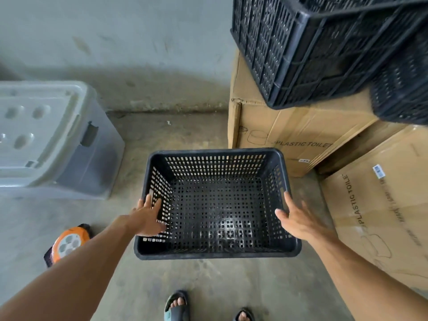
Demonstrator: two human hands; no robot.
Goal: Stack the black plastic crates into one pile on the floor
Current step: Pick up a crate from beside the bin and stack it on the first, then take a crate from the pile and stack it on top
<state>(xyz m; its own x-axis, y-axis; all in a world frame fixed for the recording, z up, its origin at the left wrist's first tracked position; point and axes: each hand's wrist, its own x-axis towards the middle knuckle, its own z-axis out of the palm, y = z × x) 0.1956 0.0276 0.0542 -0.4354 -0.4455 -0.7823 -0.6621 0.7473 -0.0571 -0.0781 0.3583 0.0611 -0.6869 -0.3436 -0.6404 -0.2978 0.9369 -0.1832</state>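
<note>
Black crate point(217, 202) upright on the concrete floor point(185, 135), between both hands. Left hand point(148, 218) at its left wall, right hand point(298, 218) at its right rim, fingers spread, gripping nothing. More black crates point(312, 47) atop cardboard boxes point(289, 130) nearby.

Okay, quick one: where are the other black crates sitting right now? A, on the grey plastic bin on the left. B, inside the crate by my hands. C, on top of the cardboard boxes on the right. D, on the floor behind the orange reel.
C: the other black crates rest on the cardboard boxes at right; the crate by the hands is empty.
</note>
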